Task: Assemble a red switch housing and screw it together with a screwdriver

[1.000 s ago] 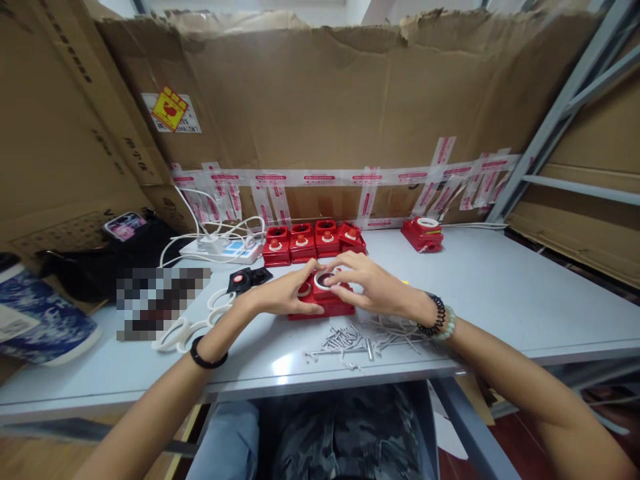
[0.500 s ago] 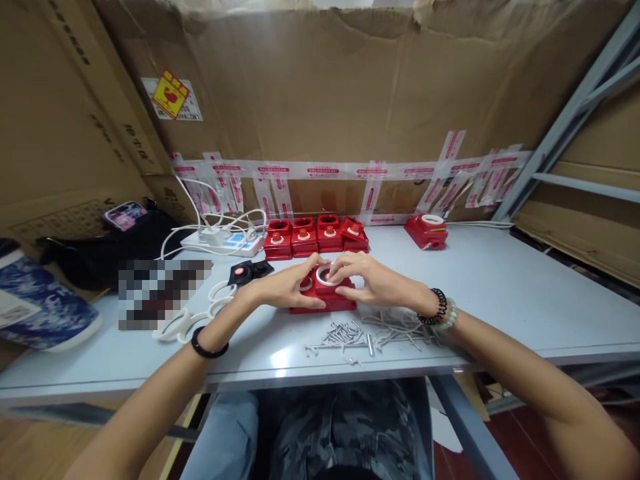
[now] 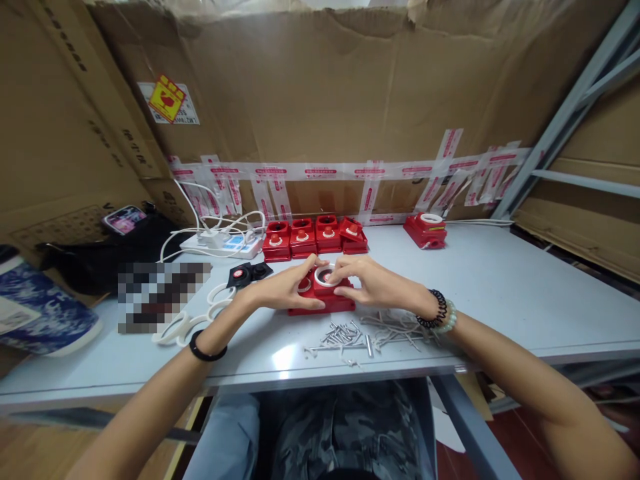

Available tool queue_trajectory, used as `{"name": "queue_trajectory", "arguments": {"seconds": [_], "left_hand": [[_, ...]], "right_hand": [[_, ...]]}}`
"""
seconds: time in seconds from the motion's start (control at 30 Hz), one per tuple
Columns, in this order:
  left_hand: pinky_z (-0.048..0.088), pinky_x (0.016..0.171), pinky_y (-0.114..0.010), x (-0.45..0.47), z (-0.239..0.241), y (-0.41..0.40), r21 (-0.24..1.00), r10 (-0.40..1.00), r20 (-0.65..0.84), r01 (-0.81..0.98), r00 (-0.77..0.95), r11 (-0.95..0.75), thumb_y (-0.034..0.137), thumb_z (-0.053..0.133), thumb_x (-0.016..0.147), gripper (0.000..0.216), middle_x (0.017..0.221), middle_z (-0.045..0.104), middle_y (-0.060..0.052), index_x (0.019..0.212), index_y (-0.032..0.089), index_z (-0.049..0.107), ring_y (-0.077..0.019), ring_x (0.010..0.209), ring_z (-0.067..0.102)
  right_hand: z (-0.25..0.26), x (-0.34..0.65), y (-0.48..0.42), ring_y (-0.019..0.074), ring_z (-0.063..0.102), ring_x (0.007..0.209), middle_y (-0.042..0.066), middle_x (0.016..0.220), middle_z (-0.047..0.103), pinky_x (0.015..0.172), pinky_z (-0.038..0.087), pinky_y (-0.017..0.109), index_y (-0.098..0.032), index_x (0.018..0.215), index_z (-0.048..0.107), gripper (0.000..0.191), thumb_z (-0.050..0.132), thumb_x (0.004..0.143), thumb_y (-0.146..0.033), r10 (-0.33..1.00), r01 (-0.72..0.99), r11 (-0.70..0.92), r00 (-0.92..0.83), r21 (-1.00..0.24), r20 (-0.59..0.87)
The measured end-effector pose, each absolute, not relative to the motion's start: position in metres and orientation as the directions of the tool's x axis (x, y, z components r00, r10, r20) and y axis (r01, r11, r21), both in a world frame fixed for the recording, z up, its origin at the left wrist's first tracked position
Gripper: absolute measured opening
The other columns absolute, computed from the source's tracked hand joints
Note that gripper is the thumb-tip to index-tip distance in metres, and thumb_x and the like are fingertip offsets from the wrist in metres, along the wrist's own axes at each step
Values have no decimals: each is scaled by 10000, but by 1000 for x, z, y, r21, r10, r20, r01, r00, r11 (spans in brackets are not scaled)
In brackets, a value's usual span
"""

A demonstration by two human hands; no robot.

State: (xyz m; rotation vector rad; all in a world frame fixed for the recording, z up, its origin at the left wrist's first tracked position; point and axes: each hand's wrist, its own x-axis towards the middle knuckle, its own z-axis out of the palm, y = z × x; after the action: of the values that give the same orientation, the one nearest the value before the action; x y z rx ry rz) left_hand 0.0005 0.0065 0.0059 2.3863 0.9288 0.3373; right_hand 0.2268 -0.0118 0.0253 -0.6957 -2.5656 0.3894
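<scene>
A red plastic block (image 3: 324, 304) lies on the grey table (image 3: 500, 300) in front of me. My left hand (image 3: 283, 291) grips its left side, fingers curled around it. My right hand (image 3: 369, 283) rests on its right side, with fingertips pinching a white ring (image 3: 323, 275) seated on top of the block. A pile of small metal screws (image 3: 367, 333) lies just in front of the block, below my right wrist.
Several red blocks (image 3: 314, 237) stand in a row behind, one more red block (image 3: 426, 231) at the back right. Left of my hands lie a black part (image 3: 246, 273), loose white rings (image 3: 193, 321) and a power strip (image 3: 223, 245). Cardboard walls enclose the table.
Both hands stay on the red block. My right fingertips have shifted slightly on the white ring. The view has tilted a little.
</scene>
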Motion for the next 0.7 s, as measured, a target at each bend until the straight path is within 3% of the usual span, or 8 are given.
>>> {"name": "queue_trajectory", "arguments": {"seconds": [0.17,0.27,0.3,0.4,0.5,0.57,0.7], "left_hand": [[380,1081,-425,0,5,6,577,683,38,542,730,-611,509,663,773,733,1488,364,-155,1345,210,317,-296,1314,437],[383,1082,-409,0,6,6,580,696,22,558,718,-594,523,673,762,742,1505,338,-160,1325,196,318,-297,1357,384],[386,1081,-404,0,6,6,581,698,18,561,716,-590,526,675,760,747,1509,333,-159,1323,194,313,-296,1366,372],[379,1089,-399,0,8,5,577,694,11,562,720,-592,529,671,764,754,1504,344,-155,1327,194,298,-293,1355,392],[374,1091,-412,1,9,5,572,699,8,570,715,-590,527,674,758,758,1503,346,-155,1329,198,299,-301,1341,408],[379,1086,-421,1,9,5,574,707,4,577,707,-580,528,676,753,760,1508,338,-153,1331,204,304,-311,1349,396],[379,1088,-418,2,9,4,577,703,10,570,711,-585,531,676,752,754,1503,350,-154,1328,203,318,-309,1352,394]], "right_hand": [[26,231,-13,168,622,891,67,986,691,832,483,317,-175,993,685,178,628,827,-204,525,376,844,-726,-383,445],[36,252,-10,179,627,946,79,1021,695,889,471,332,-161,999,665,210,617,837,-285,616,457,787,-581,-414,532],[39,261,-7,189,629,931,83,1015,694,872,475,338,-159,996,660,226,613,832,-308,675,549,735,-536,-398,508],[38,288,4,268,623,971,133,1081,667,847,474,400,-143,1110,629,457,657,764,-441,864,829,500,-454,-253,219],[26,298,17,305,620,989,148,1070,666,786,479,384,-142,1133,622,557,703,693,-472,913,911,399,-406,-103,-50],[18,297,23,290,627,954,127,999,682,736,473,352,-159,1077,640,463,692,701,-423,900,905,420,-425,-73,-90],[20,295,24,252,621,834,97,865,669,661,436,330,-173,908,635,213,616,757,-322,892,892,450,-451,-52,-27]]}}
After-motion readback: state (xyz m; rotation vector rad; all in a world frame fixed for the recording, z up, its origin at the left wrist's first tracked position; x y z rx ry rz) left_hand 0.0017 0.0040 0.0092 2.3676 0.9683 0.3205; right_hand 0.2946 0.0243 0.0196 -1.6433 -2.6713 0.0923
